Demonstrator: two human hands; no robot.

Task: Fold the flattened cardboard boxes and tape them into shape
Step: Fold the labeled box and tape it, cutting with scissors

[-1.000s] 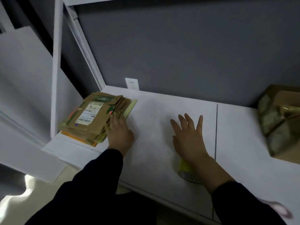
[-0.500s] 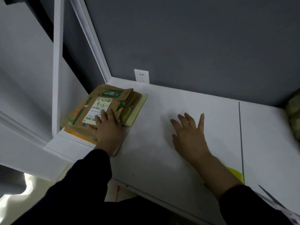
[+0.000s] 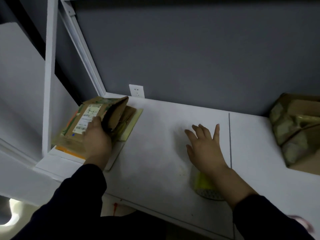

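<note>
Nearest the camera, two dark sleeves reach forward over the front edge of a white table (image 3: 152, 153). Under the right wrist lies a roll of yellow tape (image 3: 203, 184), flat on the tabletop, partly covered by the forearm. A blurred pale pink object (image 3: 305, 224) shows at the lower right corner; what it is cannot be told.

Just beyond the roll, the right hand (image 3: 206, 148) rests palm down on the bare tabletop with straight, spread fingers, holding nothing. A thin dark seam (image 3: 230, 135) runs across the table just to its right.

To the left, the left hand (image 3: 97, 137) grips the top flattened brown cardboard box (image 3: 90, 115), the one with a white shipping label. The thumb lies on the labelled face and the fingers go under the box's right edge, which is raised and tilted up, showing a dark gap beneath. This box lies on a stack of flattened brown cardboard boxes (image 3: 72, 142) at the table's left end, beside a white upright post (image 3: 50, 66). A pale yellow-green sheet (image 3: 134, 121) sticks out from under the stack on its right side.

Well apart, at the table's far right, stands a folded brown cardboard box wrapped in shiny tape (image 3: 294, 129). Behind everything, a white wall socket (image 3: 136, 90) sits low on the grey wall (image 3: 190, 58), just above the table's back edge.
</note>
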